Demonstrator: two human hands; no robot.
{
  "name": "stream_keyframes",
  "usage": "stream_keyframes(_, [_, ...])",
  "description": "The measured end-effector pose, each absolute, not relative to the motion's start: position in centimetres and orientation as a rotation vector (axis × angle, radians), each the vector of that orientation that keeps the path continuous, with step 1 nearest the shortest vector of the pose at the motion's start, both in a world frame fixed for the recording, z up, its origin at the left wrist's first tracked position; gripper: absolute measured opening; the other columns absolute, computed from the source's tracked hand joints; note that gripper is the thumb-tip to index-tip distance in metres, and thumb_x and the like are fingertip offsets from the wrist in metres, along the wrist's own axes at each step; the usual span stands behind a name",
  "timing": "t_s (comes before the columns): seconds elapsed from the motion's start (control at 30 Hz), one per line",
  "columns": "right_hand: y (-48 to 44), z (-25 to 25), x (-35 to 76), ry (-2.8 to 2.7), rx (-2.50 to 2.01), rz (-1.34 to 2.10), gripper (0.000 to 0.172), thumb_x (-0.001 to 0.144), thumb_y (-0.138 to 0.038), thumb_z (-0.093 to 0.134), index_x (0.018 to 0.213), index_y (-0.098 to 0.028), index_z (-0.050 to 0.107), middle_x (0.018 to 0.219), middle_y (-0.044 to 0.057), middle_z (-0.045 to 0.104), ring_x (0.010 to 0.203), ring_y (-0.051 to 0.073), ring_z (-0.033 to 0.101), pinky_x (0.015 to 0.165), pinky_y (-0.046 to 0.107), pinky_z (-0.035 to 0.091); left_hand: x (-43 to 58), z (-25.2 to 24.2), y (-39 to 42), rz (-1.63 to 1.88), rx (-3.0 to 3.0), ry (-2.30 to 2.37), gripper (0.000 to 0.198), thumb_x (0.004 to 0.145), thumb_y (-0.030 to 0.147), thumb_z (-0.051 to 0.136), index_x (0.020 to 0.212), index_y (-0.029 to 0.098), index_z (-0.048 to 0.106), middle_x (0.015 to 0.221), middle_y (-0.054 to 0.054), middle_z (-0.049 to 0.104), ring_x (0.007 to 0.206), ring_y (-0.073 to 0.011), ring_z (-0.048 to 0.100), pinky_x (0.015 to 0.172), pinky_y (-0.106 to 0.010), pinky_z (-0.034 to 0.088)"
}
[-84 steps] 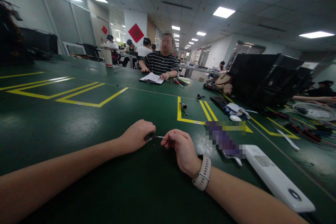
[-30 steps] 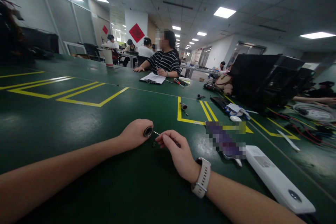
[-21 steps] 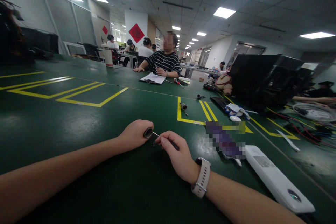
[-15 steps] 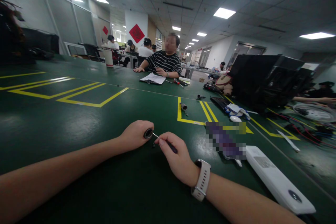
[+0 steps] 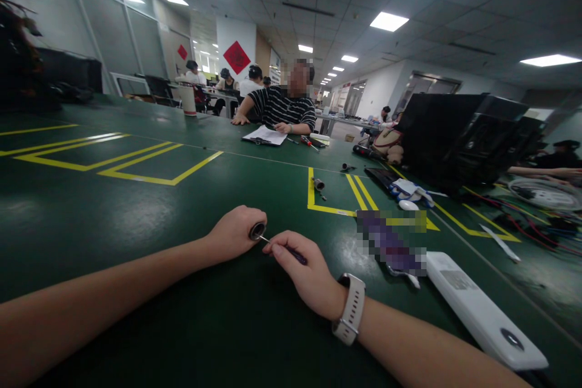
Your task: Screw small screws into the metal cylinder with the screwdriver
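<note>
My left hand (image 5: 236,231) is closed around a short round metal part (image 5: 257,230), whose dark hollow end faces right. Most of that part is hidden by the fingers. In my right hand (image 5: 302,264) is a screwdriver (image 5: 297,256) with a dark purple handle, pinched between thumb and fingers. Its thin shaft points left into the mouth of the hollow part; whether the tip touches anything inside cannot be made out. Both hands are low over the green table (image 5: 182,315).
A similar metal part (image 5: 318,184) and a tiny dark piece (image 5: 324,197) lie inside yellow tape (image 5: 311,194). At right are a white power strip (image 5: 486,309), a blurred purple packet (image 5: 391,242) and a black case (image 5: 459,133). Across the table sits a person (image 5: 282,109) with a clipboard (image 5: 264,135).
The screwdriver's shaft has shifted slightly left, deeper into the part's mouth. A small dark bit seen below my right fingertips no longer shows. The person opposite has leaned a little.
</note>
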State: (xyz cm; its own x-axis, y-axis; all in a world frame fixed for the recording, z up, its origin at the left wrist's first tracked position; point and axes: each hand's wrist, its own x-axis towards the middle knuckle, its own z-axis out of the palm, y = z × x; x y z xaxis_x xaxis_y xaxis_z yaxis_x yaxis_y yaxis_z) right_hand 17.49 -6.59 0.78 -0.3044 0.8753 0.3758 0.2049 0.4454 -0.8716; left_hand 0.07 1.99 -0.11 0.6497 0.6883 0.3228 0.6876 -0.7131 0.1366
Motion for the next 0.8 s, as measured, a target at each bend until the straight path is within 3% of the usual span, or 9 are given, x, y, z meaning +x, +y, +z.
stream_keyframes(0.3, [-6.41, 0.4, 17.47, -1.709, -1.007, 0.84, 0.02, 0.082, -0.017, 0.046, 0.069, -0.017, 0.061, 0.067, -0.001, 0.056, 0.068, 0.013, 0.052, 0.064, 0.025, 0.039, 0.24, -0.17, 1.78, 0.517, 2.893, 1.156, 0.008, 0.072, 0.011, 0.048, 0.069, 0.018, 0.052, 0.068, -0.001, 0.057, 0.065, -0.0168, 0.054, 0.061, -0.027, 0.037])
stream_keyframes(0.8, [-6.72, 0.55, 17.52, -1.669, -1.012, 0.824, 0.02, 0.085, -0.019, 0.044, 0.074, -0.018, 0.061, 0.073, 0.0, 0.056, 0.071, 0.014, 0.052, 0.066, 0.026, 0.039, 0.15, -0.15, 1.72, 0.543, 2.854, 1.133, 0.008, 0.075, 0.012, 0.046, 0.071, 0.017, 0.052, 0.071, -0.001, 0.057, 0.066, -0.0161, 0.054, 0.062, -0.027, 0.039])
